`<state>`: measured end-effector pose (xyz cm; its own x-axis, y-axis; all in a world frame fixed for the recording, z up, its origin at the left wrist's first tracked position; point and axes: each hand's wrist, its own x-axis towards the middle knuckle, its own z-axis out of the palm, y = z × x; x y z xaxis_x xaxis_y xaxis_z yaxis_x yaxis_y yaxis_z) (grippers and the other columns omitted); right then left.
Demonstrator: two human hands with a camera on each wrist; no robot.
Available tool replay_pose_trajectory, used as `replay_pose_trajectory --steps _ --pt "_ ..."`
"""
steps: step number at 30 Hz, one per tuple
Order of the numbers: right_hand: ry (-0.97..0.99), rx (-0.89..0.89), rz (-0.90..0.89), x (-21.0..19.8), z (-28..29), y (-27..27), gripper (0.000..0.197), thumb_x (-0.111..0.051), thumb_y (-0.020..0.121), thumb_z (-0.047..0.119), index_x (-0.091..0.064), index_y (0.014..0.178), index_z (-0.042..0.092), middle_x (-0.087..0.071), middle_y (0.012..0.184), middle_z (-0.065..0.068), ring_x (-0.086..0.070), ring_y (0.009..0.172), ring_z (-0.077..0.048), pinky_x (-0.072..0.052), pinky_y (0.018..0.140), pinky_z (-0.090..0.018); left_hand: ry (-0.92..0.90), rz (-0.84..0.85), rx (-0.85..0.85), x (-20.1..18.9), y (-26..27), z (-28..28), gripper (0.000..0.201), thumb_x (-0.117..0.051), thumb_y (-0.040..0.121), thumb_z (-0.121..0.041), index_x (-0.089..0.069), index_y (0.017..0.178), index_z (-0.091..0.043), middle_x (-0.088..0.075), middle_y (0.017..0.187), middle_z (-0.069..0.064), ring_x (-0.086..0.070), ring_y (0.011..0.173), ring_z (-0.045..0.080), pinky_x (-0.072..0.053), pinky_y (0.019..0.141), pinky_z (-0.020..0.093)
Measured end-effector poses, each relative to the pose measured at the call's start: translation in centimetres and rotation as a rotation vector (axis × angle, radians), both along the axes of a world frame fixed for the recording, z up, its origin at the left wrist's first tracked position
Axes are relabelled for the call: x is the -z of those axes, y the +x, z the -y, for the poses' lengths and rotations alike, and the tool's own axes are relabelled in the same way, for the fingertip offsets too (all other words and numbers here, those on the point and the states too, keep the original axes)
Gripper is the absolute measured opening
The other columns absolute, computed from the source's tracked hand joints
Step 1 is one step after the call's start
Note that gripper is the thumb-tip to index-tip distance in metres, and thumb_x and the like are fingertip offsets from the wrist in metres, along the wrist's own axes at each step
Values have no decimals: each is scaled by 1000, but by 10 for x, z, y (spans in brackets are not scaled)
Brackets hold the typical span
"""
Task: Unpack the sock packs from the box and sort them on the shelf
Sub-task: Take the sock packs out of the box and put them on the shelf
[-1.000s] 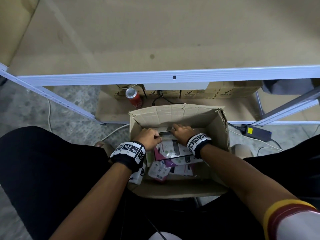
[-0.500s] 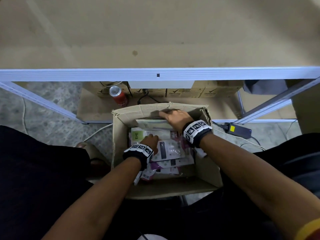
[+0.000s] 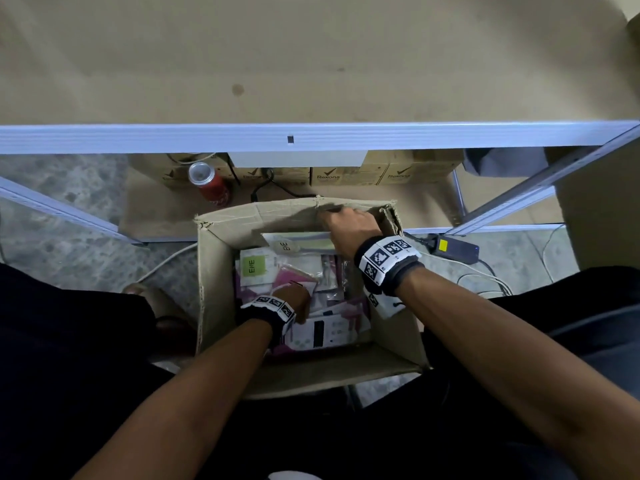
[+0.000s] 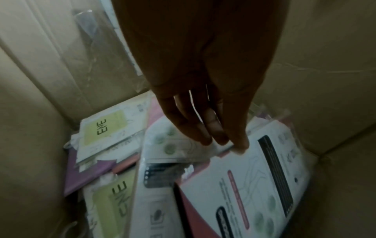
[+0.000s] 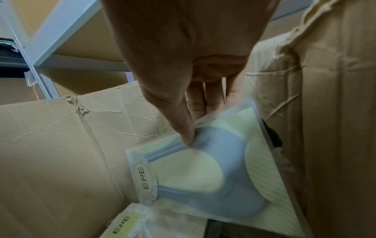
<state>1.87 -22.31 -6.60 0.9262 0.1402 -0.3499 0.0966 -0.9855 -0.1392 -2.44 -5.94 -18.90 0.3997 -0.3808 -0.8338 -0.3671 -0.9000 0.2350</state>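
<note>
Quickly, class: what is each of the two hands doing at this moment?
Left hand: open, straight fingers touching the sock packs in the box.
Right hand: pinching a pale ENE pack.

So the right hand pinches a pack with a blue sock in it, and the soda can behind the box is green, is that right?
Not quite: the soda can is red, as the head view shows. The rest holds: the right hand pinches the pack with a blue sock, and the can stands behind the box.
</note>
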Motion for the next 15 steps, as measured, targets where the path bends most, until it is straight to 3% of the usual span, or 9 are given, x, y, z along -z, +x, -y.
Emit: replay_pose_trajectory --steps 4,7,15 --pt "6 12 -60 1 -4 -2 25 -57 90 3 -61 114 8 -65 104 -13 -64 101 -33 -50 90 -42 35 -71 -15 5 -12 8 20 -77 82 -5 -79 101 -4 -75 111 15 -71 104 27 -56 89 31" --pt "14 8 -73 3 -5 -4 27 -58 89 3 -61 116 6 -63 110 -15 -63 105 -34 -49 93 -43 -10 -9 23 9 -19 14 23 -71 86 -2 -75 109 2 -71 117 21 -68 109 31 -55 95 38" --pt "70 42 -63 -5 -2 -6 25 -56 91 3 -60 115 9 -60 118 -14 -59 111 -31 -46 96 -41 -13 38 132 -2 -18 18 28 -62 90 -2 -67 117 5 -69 118 24 -67 110 35 -55 92 44"
